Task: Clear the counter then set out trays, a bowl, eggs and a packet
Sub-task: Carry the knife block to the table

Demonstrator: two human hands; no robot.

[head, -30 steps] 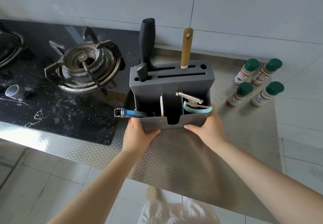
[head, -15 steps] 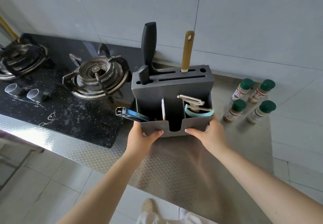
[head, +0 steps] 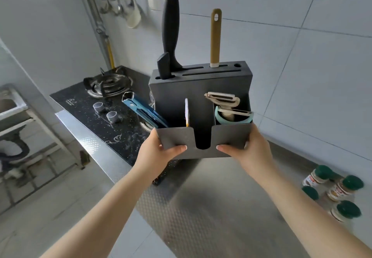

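Head view: the grey knife holder (head: 201, 101) hangs in the air above the steel counter (head: 211, 207), kept upright, likely so its knives and peelers stay put. The left hand (head: 155, 155) and right hand (head: 249, 153) clasp its lower front corners, thumbs across the face. Spice jars (head: 334, 191) stand at the right.

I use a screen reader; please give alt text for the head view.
Both hands, left hand and right hand, hold a grey knife block lifted above a steel counter. Spice jars stand at right.
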